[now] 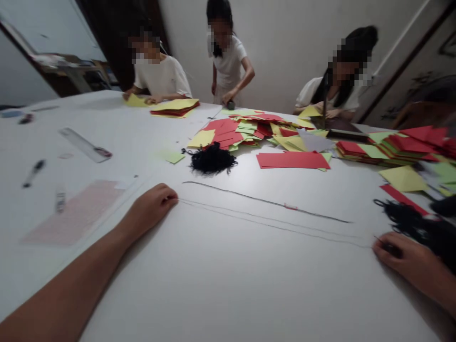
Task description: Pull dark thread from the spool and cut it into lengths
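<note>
A thin dark thread [270, 222] runs in two near-parallel strands over the white table between my hands. My left hand [156, 202] pinches its left end between thumb and fingers. At the right end, my right hand [402, 254] is closed on the thread; something small and dark shows inside its fingers, too unclear to name. Just beyond the strands lies a thicker dark cord [242, 194] with a small reddish loop [291, 206] around it. A heap of black yarn [213, 159] sits farther back, and more black yarn [402, 221] lies beside my right hand.
Red, yellow and green paper pieces [223, 130] are piled across the table's far middle, with paper stacks [402, 145] to the right. At left are a clear ruler [83, 144], a pen [33, 173] and a pinkish sheet [76, 213]. Several people work along the far edge.
</note>
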Available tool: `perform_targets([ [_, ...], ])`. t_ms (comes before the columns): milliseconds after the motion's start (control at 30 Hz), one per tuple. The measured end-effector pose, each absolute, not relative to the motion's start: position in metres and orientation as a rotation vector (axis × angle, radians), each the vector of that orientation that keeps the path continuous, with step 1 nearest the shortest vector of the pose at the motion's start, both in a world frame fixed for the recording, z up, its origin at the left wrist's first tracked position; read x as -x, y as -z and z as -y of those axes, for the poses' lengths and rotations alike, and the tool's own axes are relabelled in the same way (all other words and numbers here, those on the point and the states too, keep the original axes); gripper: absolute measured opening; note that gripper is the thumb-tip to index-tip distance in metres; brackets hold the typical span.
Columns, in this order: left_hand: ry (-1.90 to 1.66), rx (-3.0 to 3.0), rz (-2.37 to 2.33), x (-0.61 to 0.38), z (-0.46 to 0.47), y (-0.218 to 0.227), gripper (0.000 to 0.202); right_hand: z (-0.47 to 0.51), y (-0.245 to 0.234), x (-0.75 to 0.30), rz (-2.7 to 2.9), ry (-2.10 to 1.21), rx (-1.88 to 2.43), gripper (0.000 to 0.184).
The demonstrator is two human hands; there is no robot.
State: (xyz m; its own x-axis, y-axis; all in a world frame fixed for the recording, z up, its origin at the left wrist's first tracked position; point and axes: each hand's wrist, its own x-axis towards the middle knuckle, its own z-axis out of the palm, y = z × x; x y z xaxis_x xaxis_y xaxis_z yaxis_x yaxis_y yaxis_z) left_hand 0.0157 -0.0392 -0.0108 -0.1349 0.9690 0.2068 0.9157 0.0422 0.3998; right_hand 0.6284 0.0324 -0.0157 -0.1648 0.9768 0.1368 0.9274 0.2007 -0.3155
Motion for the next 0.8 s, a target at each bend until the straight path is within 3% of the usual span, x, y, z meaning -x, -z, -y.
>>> perform_targets([
  [233, -0.590, -1.940, -2.262, -0.010, 0.036, 0.015, 0.020, -0.028, 0.009, -0.627, 2.088, -0.441, 1.842, 0.025],
  [433, -0.563, -1.933, -2.275, -0.012, 0.038, 0.013, 0.022, -0.029, 0.013, -0.633, 1.962, -0.401, 1.890, 0.039],
  [800, -0.576, -1.930, -2.290, -0.015, 0.037, 0.010, 0.022, -0.028, 0.013, -0.634, 1.991, -0.469, 1.917, 0.034],
])
